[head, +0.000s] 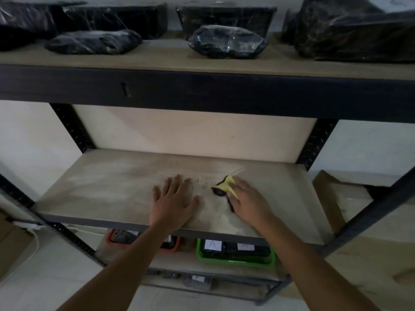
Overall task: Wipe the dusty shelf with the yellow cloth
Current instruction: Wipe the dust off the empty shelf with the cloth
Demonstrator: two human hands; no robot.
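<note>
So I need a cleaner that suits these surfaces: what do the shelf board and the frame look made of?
Shelf board: seemingly pale laminated wood or fibreboard, matt, faint grain under dust. Frame: likely dark painted metal, with rows of punched slots in the uprights.

Dim, flat room light. The shelf (116, 187) catches a pale sheen towards its left edge; dust streaks show faintly. Black wrapped bundles (226, 42) above give plastic glare. Wide-angle bowing at frame edges; overall soft, grainy focus.

Head camera looks down, close over shelf (112, 189).
</note>
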